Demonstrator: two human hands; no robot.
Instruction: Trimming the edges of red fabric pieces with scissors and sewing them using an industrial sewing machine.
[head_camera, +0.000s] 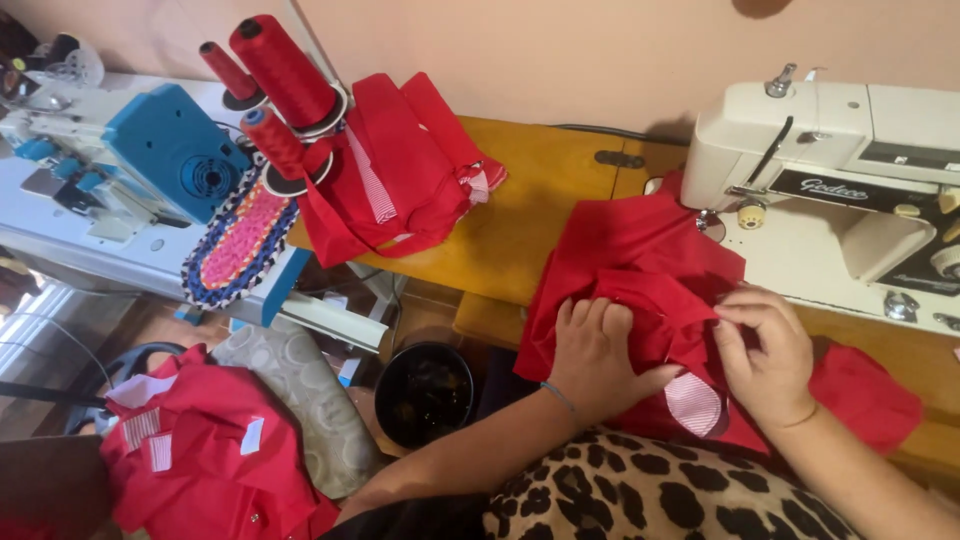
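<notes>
A red garment (630, 255) with a red-and-white striped patch lies bunched on the wooden table (540, 200) in front of a white sewing machine (840, 180). My left hand (598, 355) presses flat on the folded red cloth with its fingers together. My right hand (765, 350) pinches a fold of the same cloth just right of the left hand, near the striped patch (694, 402).
More red garments (400, 170) lie piled at the table's left end beside red thread cones (285, 70). A blue and white machine (150, 150) stands at far left. Red pieces (200, 460) and a black bin (424, 392) sit on the floor below.
</notes>
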